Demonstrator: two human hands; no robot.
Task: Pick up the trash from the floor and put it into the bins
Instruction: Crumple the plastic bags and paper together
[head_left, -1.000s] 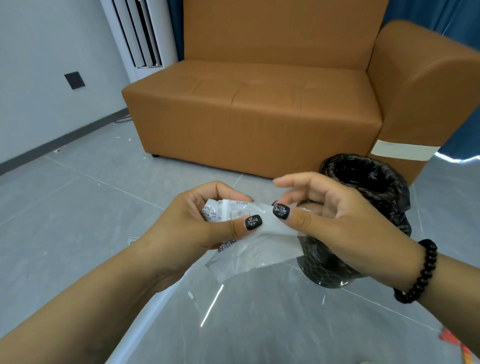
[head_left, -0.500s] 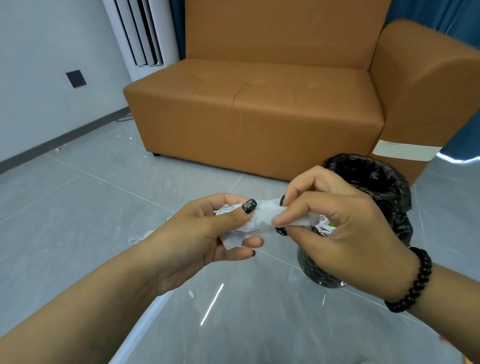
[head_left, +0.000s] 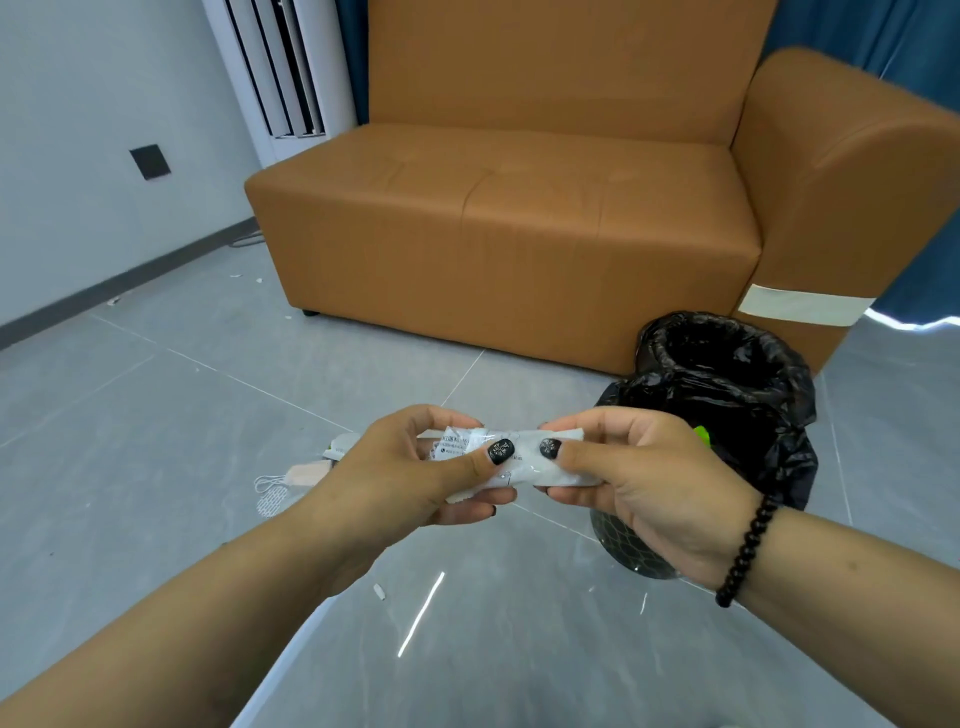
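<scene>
On the far left we are seeing a grey wall (head_left: 78, 130) with a dark square plate (head_left: 149, 162) on it, and a white slatted unit (head_left: 280, 67) standing beside the tan sofa (head_left: 519, 218); lower down, on the grey tiled floor (head_left: 156, 415), a face mask (head_left: 291, 480) and a few pale scraps are lying just behind our left wrist; our left hand (head_left: 410, 478) is pinching one end of a folded white wrapper (head_left: 519, 457), thumb pressing on top and fingers curling underneath, so the grip is closing narrowly on the wrapper; the wrapper is stretching level between both hands, held above the floor and just left of the bin; our right hand (head_left: 639, 483) is clamping the other end the same way, thumb on top, fingers below; a black bead bracelet (head_left: 748, 551) is circling the right wrist; behind that hand the bin (head_left: 727, 395) is standing on the floor close to the sofa's arm, lined with a black bag, and something bright green (head_left: 702, 434) is showing at its side; a pale strip of tape (head_left: 800, 306) is crossing the foot of the sofa arm.
</scene>
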